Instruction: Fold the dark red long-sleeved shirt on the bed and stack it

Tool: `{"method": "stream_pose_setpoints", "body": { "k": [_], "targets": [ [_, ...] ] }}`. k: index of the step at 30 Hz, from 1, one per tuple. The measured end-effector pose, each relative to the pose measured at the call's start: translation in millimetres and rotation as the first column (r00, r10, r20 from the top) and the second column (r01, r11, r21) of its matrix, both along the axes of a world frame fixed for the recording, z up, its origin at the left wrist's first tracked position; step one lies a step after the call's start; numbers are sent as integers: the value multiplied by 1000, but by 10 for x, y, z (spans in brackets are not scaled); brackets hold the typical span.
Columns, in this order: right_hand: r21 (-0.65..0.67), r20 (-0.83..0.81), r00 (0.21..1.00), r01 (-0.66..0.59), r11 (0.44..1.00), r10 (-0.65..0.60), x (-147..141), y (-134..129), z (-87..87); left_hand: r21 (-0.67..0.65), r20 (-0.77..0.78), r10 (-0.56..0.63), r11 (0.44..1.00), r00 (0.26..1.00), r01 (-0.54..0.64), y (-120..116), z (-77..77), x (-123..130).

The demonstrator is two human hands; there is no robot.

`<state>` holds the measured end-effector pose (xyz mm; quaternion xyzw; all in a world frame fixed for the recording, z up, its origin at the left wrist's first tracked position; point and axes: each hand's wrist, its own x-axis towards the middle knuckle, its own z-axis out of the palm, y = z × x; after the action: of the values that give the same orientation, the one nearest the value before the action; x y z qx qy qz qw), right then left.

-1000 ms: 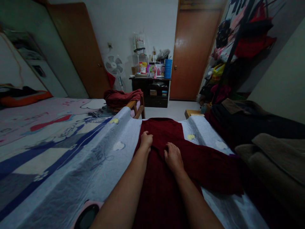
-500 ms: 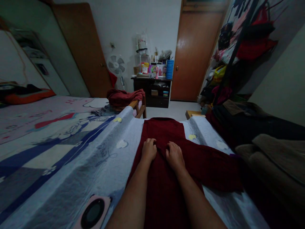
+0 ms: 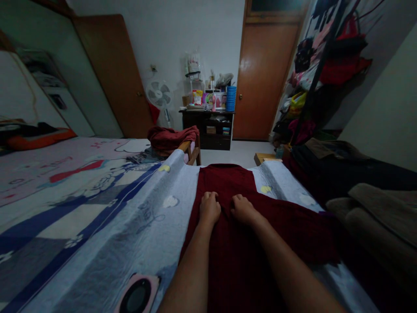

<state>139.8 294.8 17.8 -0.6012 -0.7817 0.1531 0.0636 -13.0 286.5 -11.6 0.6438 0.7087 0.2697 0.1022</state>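
Note:
A dark red long-sleeved shirt lies spread lengthwise on the light blue patterned sheet, one sleeve stretched out to the right. My left hand is on the upper left part of the shirt, its fingers curled down onto the cloth. Level with it, on the right, my right hand has its fingers bent in against the fabric. A small crease runs between the two hands. The fingertips are partly hidden, and my forearms cover part of the lower shirt.
A pink phone-like device with a round dark disc lies at the front left. Folded dark clothes and a brown garment are piled on the right. Reddish cloth hangs at the bed's far end. Beyond stand a fan and a dark cabinet.
My right hand has turned, pointing more to the left, its forearm slanting farther out to the right. Both hands remain on the shirt. The whole view has shifted slightly.

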Motion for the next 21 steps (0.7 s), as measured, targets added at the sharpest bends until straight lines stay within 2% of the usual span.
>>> {"method": "stream_pose_setpoints", "body": {
  "k": [3, 5, 8, 10, 15, 21],
  "targets": [
    [-21, -27, 999, 32, 999, -32, 50, 242, 204, 4, 28, 47, 999, 998, -48, -5, 55, -31],
    [32, -51, 989, 139, 990, -138, 59, 374, 264, -12, 22, 51, 999, 998, -50, -5, 85, -61],
    [77, -135, 921, 377, 923, -365, 57, 475, 232, -42, 23, 21, 999, 1000, -20, -1, 111, -100],
    [64, -173, 869, 479, 875, -463, 65, 491, 161, -58, 34, -5, 998, 999, 7, 3, 120, -113],
    [-1, -117, 839, 535, 845, -532, 100, 481, 27, -76, 45, -41, 996, 998, 44, -4, 144, -105],
    [17, -133, 827, 554, 833, -547, 151, 503, 48, -107, 18, -56, 993, 998, 58, -29, 189, -80]
  ]
}}
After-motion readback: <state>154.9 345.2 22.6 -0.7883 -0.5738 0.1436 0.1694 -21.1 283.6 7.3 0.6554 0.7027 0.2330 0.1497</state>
